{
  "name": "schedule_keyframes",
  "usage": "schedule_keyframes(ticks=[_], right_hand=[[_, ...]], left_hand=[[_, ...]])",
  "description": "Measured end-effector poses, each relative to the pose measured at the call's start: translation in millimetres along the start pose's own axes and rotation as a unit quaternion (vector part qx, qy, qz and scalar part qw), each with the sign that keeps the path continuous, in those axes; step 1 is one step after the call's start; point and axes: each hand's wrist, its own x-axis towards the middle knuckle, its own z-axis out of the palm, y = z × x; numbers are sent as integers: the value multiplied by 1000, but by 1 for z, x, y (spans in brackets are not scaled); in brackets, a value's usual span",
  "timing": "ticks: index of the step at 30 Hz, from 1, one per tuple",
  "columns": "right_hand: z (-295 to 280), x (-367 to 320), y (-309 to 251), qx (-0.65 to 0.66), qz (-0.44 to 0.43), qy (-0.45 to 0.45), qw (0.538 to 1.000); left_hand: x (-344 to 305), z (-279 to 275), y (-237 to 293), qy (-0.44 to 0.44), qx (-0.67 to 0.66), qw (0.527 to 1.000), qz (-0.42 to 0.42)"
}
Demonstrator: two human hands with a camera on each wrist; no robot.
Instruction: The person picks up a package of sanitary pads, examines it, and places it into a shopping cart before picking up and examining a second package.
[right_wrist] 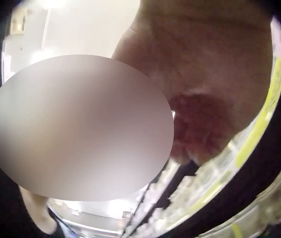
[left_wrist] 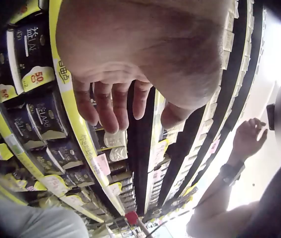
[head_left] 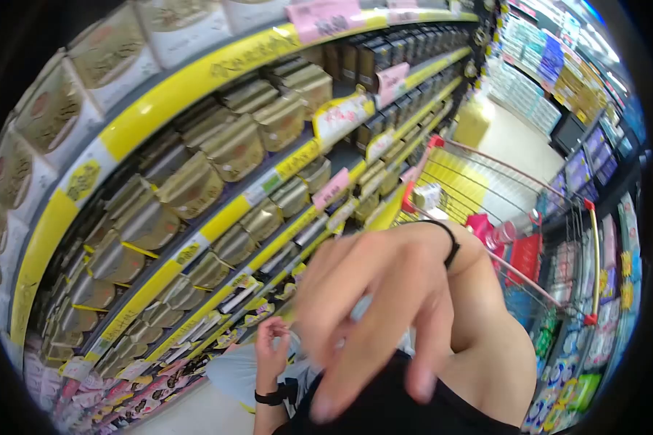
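Close before the head camera, my right hand (head_left: 384,290) is raised and blurred, its fingers loosely bent with nothing seen between them. In the right wrist view the same hand (right_wrist: 205,99) is up beside the blurred-out face, its fingers curled in. My left hand (head_left: 272,341), lower and farther off, hangs beside the shelf with relaxed fingers. The left wrist view shows that hand (left_wrist: 140,64) with fingers spread downward, holding nothing. Behind it stand rows of dark packs (left_wrist: 36,119) on the shelving. Gold packs (head_left: 232,148) fill the shelf rows in the head view.
A shopping cart (head_left: 486,167) with a red frame stands in the aisle behind the right arm, a pink item (head_left: 479,226) in it. Yellow shelf edges (head_left: 189,87) with pink price tags (head_left: 326,18) run along the left. More stocked shelves (head_left: 602,290) line the right.
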Motion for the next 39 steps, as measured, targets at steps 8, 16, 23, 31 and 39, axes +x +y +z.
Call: schedule_keyframes(ticks=[8, 16, 23, 31, 39], right_hand=[[-149, -82, 2, -503, 474, -54, 721], [-332, -154, 80, -753, 385, 18, 533], [-391, -177, 119, -727, 496, -51, 473], [-446, -225, 148, -761, 520, -186, 341], [-330, -151, 73, -752, 407, 15, 518]], left_hand=[[13, 1, 2, -80, 70, 994, 26], [11, 9, 5, -41, 102, 993, 37], [-24, -4, -3, 8, 148, 989, 10], [-46, -15, -17, 57, 184, 981, 8], [-35, -2, 4, 16, 217, 975, 36]])
